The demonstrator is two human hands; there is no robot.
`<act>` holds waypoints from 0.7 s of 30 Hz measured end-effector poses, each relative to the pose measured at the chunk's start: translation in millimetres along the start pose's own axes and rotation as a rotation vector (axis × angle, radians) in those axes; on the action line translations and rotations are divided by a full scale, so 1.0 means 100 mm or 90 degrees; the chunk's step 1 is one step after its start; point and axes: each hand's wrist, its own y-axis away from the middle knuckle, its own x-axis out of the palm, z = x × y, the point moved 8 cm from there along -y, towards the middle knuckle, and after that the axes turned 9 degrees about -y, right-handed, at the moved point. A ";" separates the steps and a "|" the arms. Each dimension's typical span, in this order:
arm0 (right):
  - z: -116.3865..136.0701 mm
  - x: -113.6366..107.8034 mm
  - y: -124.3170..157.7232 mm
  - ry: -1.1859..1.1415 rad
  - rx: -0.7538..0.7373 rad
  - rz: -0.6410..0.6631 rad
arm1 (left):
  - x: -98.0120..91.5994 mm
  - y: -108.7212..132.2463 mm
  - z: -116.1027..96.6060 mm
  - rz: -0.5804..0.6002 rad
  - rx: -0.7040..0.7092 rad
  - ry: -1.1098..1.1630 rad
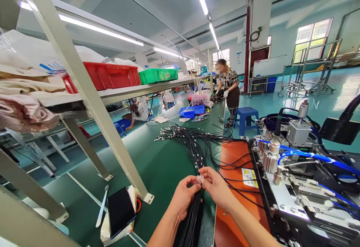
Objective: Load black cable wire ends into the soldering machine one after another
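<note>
My left hand (187, 194) and my right hand (215, 187) meet over a thick bundle of black cables (192, 147) on the green worktop. Both are closed, thumbs and forefingers pinched around a small pale, clear-looking piece (200, 178); its exact kind is too small to tell. Beneath my wrists, the bundle runs toward me, partly hidden by the left hand. Its far end fans out with small white and metallic tips (165, 132). Several single cables trail right across an orange plate (237, 198).
A machine with blue hoses (298, 153) stands close on the right. On the left are a shelf post (112, 142), a black phone (121, 211) and a white-handled tool (101, 207). Blue trays (194, 110) lie farther along the bench, near a standing co-worker (229, 84) and blue stool (246, 119).
</note>
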 end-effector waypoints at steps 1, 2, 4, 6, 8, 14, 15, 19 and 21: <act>-0.03 -0.04 0.02 -0.003 0.004 -0.013 | -0.02 -0.02 0.01 -0.007 -0.001 0.005; -0.06 -0.08 0.04 -0.004 0.007 -0.029 | -0.05 -0.03 0.01 -0.012 -0.004 0.011; -0.10 -0.16 0.09 -0.009 0.012 -0.063 | -0.11 -0.05 -0.01 -0.008 -0.016 0.022; -0.12 -0.24 0.13 -0.024 0.012 -0.096 | -0.16 -0.05 -0.04 0.008 -0.028 0.033; -0.09 -0.31 0.15 -0.043 0.010 -0.121 | -0.20 -0.04 -0.06 0.021 -0.034 0.041; 0.18 -0.43 0.19 -0.084 -0.011 -0.172 | -0.12 0.02 -0.09 0.053 -0.032 0.043; 0.24 -0.40 0.20 -0.091 -0.019 -0.168 | -0.09 0.04 -0.09 0.059 -0.028 0.039; 0.51 -0.08 0.20 -0.083 -0.043 -0.085 | -0.02 0.06 -0.13 0.050 0.012 -0.005; 0.60 0.11 0.17 -0.056 -0.038 -0.025 | -0.02 0.05 -0.12 0.018 0.035 -0.034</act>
